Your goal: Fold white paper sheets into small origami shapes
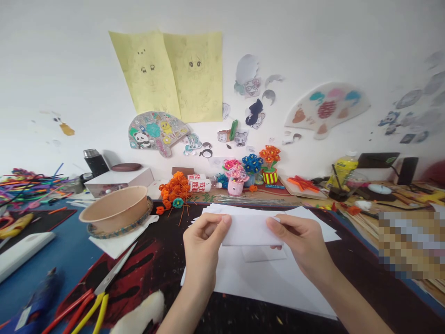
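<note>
A small folded piece of white paper (251, 230) is held up level between my two hands. My left hand (206, 239) pinches its left end, thumb in front and fingers curled behind. At the other end my right hand (301, 234) pinches it the same way, with a fingertip showing under the lower edge. Below lie several white paper sheets (257, 285), loosely stacked on a dark mat. Another small folded paper (264, 253) rests on those sheets, partly hidden behind the held one.
Scissors (113, 273) lie open at the left, near a glue gun (40, 301) and a beige bowl (116, 211). Orange pipe-cleaner flowers (177, 188) and small flower pots (236, 187) line the back. A yellow-labelled bottle (344, 169) stands at the right.
</note>
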`<state>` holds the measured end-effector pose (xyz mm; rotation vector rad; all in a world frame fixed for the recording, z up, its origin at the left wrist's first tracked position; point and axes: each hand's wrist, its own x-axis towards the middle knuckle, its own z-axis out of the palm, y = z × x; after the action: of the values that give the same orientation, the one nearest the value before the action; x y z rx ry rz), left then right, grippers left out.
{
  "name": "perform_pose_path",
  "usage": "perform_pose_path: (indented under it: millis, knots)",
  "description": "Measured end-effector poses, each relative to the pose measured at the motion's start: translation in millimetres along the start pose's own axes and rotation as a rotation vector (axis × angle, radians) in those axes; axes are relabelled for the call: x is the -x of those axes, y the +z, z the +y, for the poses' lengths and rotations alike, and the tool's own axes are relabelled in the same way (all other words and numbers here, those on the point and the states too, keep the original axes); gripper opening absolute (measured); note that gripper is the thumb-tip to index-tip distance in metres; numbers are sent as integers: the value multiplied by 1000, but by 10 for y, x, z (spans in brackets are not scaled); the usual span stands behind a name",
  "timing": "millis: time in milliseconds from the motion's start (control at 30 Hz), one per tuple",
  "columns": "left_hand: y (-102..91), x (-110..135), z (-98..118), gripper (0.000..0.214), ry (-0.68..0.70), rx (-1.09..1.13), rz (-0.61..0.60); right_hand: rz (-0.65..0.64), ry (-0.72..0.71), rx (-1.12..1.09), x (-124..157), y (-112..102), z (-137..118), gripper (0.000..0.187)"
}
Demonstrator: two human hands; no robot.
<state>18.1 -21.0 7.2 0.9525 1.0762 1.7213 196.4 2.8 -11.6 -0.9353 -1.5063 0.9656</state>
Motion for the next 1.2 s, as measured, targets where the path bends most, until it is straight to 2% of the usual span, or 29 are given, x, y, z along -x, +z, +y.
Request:
perform_pose_path:
  millis: [533,700,900,1200]
  knots:
    - [-6,-38,-8,16,-9,-15,-4,-9,-16,-48,-10,2,10,41]
    - [-24,-68,-9,20,-60,-14,-65,-20,-1,-42,-17,-2,-13,42]
    - [-28,-45,-13,28,-112,-137,-249,-32,17,-43,-28,-1,-29,43]
    - [-26,-45,-37,28,-90,-185,-250,-78,52,-76,-36,-8,0,44]
